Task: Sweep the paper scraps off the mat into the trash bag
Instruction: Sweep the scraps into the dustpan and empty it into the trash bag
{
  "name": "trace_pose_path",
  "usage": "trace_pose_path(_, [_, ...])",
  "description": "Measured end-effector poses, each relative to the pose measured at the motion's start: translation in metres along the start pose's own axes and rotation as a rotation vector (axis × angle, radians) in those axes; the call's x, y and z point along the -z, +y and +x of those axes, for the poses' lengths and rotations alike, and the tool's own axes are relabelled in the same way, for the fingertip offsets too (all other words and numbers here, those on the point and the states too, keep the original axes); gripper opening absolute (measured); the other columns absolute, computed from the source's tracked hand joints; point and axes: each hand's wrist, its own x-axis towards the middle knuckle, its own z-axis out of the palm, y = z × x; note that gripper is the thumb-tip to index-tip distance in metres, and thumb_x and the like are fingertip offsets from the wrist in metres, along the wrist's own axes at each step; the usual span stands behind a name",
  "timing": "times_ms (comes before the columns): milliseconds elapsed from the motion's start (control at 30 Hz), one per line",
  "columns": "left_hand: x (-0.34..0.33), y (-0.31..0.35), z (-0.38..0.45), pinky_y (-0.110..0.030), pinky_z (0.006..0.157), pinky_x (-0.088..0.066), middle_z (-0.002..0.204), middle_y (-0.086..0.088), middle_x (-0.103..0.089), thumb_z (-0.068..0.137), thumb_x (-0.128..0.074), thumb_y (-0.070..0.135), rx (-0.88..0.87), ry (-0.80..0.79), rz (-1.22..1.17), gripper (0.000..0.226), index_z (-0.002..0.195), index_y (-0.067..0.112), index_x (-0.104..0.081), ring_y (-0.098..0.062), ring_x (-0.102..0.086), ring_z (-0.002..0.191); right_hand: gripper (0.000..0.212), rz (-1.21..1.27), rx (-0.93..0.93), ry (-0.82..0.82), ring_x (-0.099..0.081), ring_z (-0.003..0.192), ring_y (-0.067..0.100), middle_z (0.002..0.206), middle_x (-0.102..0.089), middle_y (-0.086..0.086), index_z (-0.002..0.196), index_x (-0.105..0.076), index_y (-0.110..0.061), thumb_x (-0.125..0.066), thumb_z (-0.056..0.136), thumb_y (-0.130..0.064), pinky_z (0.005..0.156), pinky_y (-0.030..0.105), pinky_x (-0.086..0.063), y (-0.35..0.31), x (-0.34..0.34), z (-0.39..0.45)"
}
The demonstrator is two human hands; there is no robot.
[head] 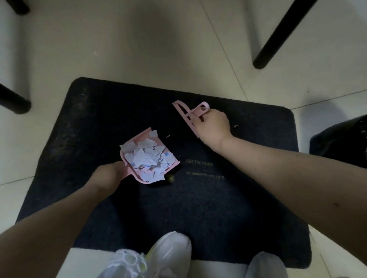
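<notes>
Holding the pink dustpan by its short handle, the left hand is closed around it at the pan's near-left corner, with the pan sitting on the dark mat. The paper scraps are heaped inside it; they look feather-light and loose, likely to slide or flutter out if the pan tips, so it is best carried level by that handle. The right hand is closed on the pink brush, well apart to the pan's right. A few tiny bits lie on the mat near that hand. The black trash bag stands off the mat's right edge, beyond the right forearm.
</notes>
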Motion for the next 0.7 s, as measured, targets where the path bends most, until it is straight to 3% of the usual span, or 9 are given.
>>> trace_pose_path(100, [0.000,-0.002,0.006,-0.029,0.089,-0.043,0.117,-0.003,-0.064,0.095,-0.052,0.041,-0.002,-0.006,0.085,0.035,0.113,0.016,-0.067,-0.018,-0.058,0.103,0.050,-0.028,-0.040,0.018,-0.041,0.046,0.006,0.051,-0.044,-0.007,0.051,-0.041,-0.021,-0.039,0.100,-0.033,0.043,0.023,-0.024,-0.009,-0.011,0.013])
trace_pose_path(267, [-0.001,0.002,0.014,-0.030,0.096,-0.044,0.127,-0.006,-0.060,0.099,-0.043,0.040,-0.043,-0.017,0.377,0.038,0.123,0.016,-0.060,-0.025,-0.057,0.113,0.047,0.052,-0.086,-0.051,-0.043,0.048,0.008,0.054,-0.046,-0.004,0.054,-0.042,-0.020,-0.041,0.099,-0.034,0.043,0.023,-0.026,-0.024,-0.044,0.016])
trace_pose_path(367, [-0.001,0.003,0.016,-0.031,0.097,-0.045,0.129,-0.008,-0.059,0.100,-0.042,0.036,-0.027,-0.025,0.419,0.037,0.126,0.015,-0.057,-0.027,-0.057,0.114,0.046,0.067,-0.087,-0.127,-0.043,0.048,0.011,0.054,-0.045,-0.003,0.054,-0.041,-0.018,-0.044,0.098,-0.031,0.043,0.023,-0.027,-0.030,-0.057,0.009])
trace_pose_path(433, [-0.001,0.002,0.017,-0.034,0.098,-0.045,0.130,-0.010,-0.058,0.100,-0.042,0.032,-0.032,-0.031,0.476,0.037,0.128,0.013,-0.055,-0.030,-0.056,0.115,0.043,0.108,-0.078,-0.179,-0.052,0.053,0.017,0.058,-0.052,0.002,0.057,-0.048,-0.012,-0.046,0.097,-0.028,0.045,0.028,-0.039,-0.032,-0.060,0.005])
trace_pose_path(500, [-0.002,0.000,0.019,-0.037,0.098,-0.046,0.130,-0.011,-0.058,0.100,-0.042,0.030,-0.043,-0.023,0.492,0.036,0.129,0.012,-0.054,-0.031,-0.056,0.115,0.036,0.201,-0.099,-0.215,-0.063,0.068,0.026,0.073,-0.066,0.010,0.074,-0.064,-0.001,-0.049,0.095,-0.026,0.059,0.035,-0.054,-0.033,-0.057,0.005])
trace_pose_path(600, [-0.003,0.000,0.021,-0.037,0.099,-0.045,0.130,-0.011,-0.058,0.100,-0.043,0.030,-0.048,-0.024,0.494,0.036,0.130,0.013,-0.054,-0.031,-0.056,0.116,0.033,0.341,-0.136,-0.149,-0.062,0.067,0.019,0.075,-0.066,0.008,0.078,-0.067,-0.001,-0.052,0.093,-0.026,0.057,0.028,-0.049,-0.035,-0.049,0.008])
trace_pose_path(700, [-0.004,0.000,0.023,-0.038,0.100,-0.045,0.130,-0.011,-0.058,0.100,-0.043,0.028,-0.048,-0.021,0.533,0.036,0.130,0.012,-0.054,-0.031,-0.055,0.117,0.038,0.328,-0.142,-0.023,-0.064,0.071,0.022,0.079,-0.069,0.011,0.083,-0.069,0.002,-0.052,0.094,-0.029,0.061,0.030,-0.051,-0.032,-0.045,0.017])
